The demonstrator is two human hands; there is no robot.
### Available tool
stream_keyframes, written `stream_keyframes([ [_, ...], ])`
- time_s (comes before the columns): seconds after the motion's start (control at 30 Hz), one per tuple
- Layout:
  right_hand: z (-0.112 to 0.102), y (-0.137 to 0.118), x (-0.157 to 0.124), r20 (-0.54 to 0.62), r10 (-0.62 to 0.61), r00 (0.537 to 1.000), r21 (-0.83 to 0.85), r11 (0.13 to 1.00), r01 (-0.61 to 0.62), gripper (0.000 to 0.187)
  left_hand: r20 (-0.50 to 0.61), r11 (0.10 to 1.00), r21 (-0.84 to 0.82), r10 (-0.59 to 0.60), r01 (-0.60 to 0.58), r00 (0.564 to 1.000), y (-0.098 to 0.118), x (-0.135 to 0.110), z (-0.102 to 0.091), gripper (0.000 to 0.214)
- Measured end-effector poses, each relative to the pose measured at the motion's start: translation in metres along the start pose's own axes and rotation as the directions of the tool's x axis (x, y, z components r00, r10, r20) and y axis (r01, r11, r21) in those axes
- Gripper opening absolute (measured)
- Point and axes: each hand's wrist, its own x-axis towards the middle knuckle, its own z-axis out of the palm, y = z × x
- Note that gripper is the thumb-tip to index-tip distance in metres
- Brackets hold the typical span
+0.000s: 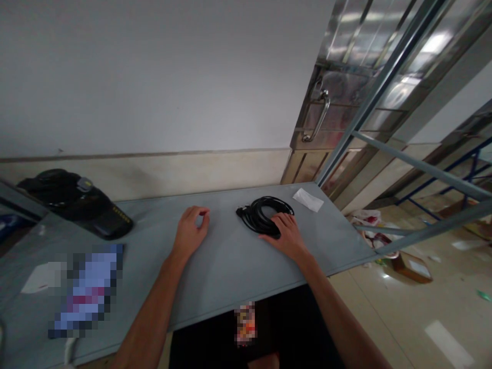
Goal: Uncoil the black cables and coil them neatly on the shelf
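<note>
A coiled black cable (265, 214) lies on the grey table (230, 266) right of the middle. My right hand (286, 237) rests flat on the near side of the coil, fingers spread over it. Left of the coil, my left hand (191, 230) sits on the bare tabletop with its fingers curled loosely inward and thumb near the fingertips; nothing shows in it.
A black bag (77, 202) sits at the back left against the wall. A white paper slip (308, 199) lies at the far right corner, another white sheet (40, 277) near left. A metal door (338, 102) and frame bars stand right; boxes and litter lie on the floor.
</note>
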Motion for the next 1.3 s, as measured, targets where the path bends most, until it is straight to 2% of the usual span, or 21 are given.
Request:
stream_keyframes([
  [0.1,0.003,0.003,0.000,0.035,0.017,0.999,-0.003,1.000,-0.016,0.051,0.018,1.000,-0.010,-0.007,0.007,1.000,0.002,0.000,0.001,0.012],
  [0.23,0.008,0.009,-0.001,0.026,0.017,1.000,-0.029,0.999,-0.016,0.050,0.019,1.000,0.001,0.007,-0.007,1.000,0.001,0.000,0.001,0.012],
  [0.33,0.011,0.015,0.000,-0.018,0.034,0.999,-0.052,0.998,-0.035,0.053,0.008,1.000,0.006,0.018,-0.018,1.000,0.000,0.000,0.002,0.012],
  [0.5,0.018,0.026,0.000,-0.125,0.140,0.982,-0.076,0.986,-0.150,0.060,0.011,1.000,-0.009,0.008,-0.008,1.000,-0.001,-0.001,0.002,0.012],
  [0.6,0.018,0.027,0.000,-0.147,0.154,0.977,-0.087,0.982,-0.168,0.061,0.009,1.000,-0.010,0.015,-0.015,1.000,-0.001,0.000,0.003,0.012],
  [0.73,0.013,0.020,-0.001,-0.154,0.146,0.977,-0.033,0.988,-0.153,0.052,0.013,1.000,-0.017,0.017,-0.017,1.000,-0.001,0.000,0.004,0.012],
  [0.87,0.006,0.015,0.001,-0.152,0.211,0.966,0.094,0.976,-0.198,0.041,0.013,1.000,-0.016,0.013,-0.013,1.000,-0.002,0.000,0.004,0.011],
  [1.1,-0.006,0.011,-0.001,-0.230,0.340,0.912,0.211,0.932,-0.294,0.049,0.010,1.000,-0.025,0.004,-0.004,1.000,-0.003,-0.001,0.003,0.012],
  [1.3,-0.026,0.011,0.009,-0.363,0.515,0.776,0.379,0.843,-0.382,0.060,0.010,1.000,-0.029,0.002,-0.002,1.000,-0.005,-0.002,0.004,0.013],
])
